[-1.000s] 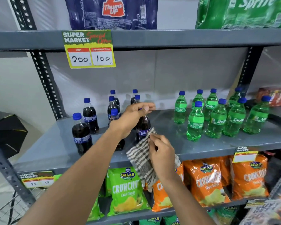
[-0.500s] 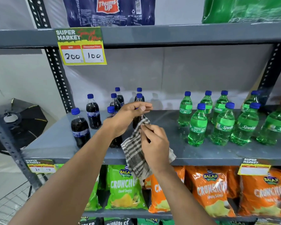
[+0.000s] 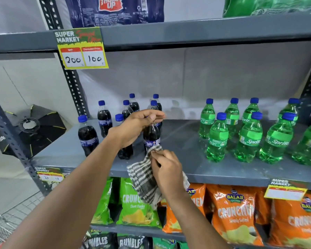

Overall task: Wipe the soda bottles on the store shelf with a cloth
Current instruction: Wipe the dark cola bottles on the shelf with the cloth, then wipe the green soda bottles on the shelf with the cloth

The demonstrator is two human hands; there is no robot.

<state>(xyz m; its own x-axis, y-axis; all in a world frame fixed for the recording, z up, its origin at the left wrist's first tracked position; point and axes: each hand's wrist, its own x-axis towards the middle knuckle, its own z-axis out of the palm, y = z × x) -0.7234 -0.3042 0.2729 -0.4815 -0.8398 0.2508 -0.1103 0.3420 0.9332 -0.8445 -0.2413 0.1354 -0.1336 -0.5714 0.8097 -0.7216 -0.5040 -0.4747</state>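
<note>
A dark cola bottle (image 3: 151, 136) with a blue label stands near the front of the grey shelf (image 3: 183, 164). My left hand (image 3: 136, 125) grips its top, covering the cap. My right hand (image 3: 166, 172) holds a grey-and-white checked cloth (image 3: 144, 178) just below it, the cloth's upper edge touching the bottle's base. Several more cola bottles (image 3: 104, 119) with blue caps stand behind and to the left. Several green Sprite bottles (image 3: 250, 137) stand on the right half of the shelf.
A yellow price tag (image 3: 83, 49) hangs from the upper shelf, under large Thums Up packs (image 3: 115, 9). Green and orange chip bags (image 3: 235, 212) fill the shelf below. A black studio light (image 3: 29, 126) sits left of the perforated upright.
The cloth in my right hand has dropped from the bottle's neck down to its base. My left hand stays on the bottle's top.
</note>
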